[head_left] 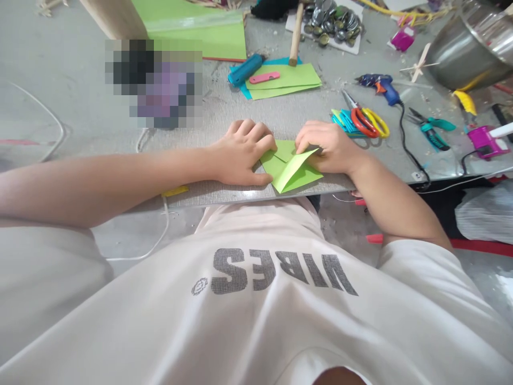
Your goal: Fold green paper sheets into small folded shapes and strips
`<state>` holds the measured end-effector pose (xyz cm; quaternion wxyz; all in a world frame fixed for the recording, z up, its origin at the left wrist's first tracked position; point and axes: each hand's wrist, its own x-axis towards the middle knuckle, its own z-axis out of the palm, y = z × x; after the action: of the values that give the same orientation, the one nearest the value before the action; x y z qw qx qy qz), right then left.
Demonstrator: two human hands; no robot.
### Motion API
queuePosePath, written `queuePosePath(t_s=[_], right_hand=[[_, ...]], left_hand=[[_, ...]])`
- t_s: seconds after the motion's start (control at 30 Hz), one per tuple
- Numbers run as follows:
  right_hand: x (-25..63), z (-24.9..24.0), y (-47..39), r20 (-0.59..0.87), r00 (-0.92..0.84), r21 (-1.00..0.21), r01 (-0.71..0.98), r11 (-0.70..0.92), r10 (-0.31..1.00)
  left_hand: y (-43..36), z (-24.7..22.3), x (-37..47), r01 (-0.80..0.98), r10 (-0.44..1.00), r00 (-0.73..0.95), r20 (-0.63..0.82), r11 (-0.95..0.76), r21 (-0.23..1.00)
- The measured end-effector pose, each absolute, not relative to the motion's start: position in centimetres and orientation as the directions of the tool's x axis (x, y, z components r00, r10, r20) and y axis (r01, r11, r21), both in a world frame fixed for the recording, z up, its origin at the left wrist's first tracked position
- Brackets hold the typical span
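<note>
Scissors (359, 118) lie near the right hand (326, 147), glue gun (383, 89) beyond

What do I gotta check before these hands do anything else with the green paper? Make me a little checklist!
1. Left hand on the green paper: ok, it is at the paper's left side.
2. Right hand at the raised flap: ok, its fingers are at the flap's upper end.
3. Flap lying flat: not ok, it stands up.
4. Scissors away from the green paper: ok, they lie apart, beyond the right hand.
5. Blade of the pink cutter tucked in: cannot tell, too small to see.
6. Glue gun cool: cannot tell, heat doesn't show.
</note>
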<state>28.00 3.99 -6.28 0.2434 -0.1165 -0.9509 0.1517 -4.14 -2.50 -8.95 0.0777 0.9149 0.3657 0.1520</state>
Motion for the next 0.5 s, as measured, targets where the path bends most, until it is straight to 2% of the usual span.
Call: queuePosePath(t_s=[0.23,0.5], right_hand=[[27.5,-6.6,3.9,0.334,-0.843,-0.414,0.27,0.869,0.421],[26.7,-6.3,4.3,0.274,-0.859,-0.516,0.249,0.82,0.433]], left_hand=[[-2.7,-8.3,-4.0,0.672,0.719,0.674,0.171,-0.692,0.264],[-3.1,-7.8,-4.3,0.662,0.695,0.703,0.152,-0.717,0.217]])
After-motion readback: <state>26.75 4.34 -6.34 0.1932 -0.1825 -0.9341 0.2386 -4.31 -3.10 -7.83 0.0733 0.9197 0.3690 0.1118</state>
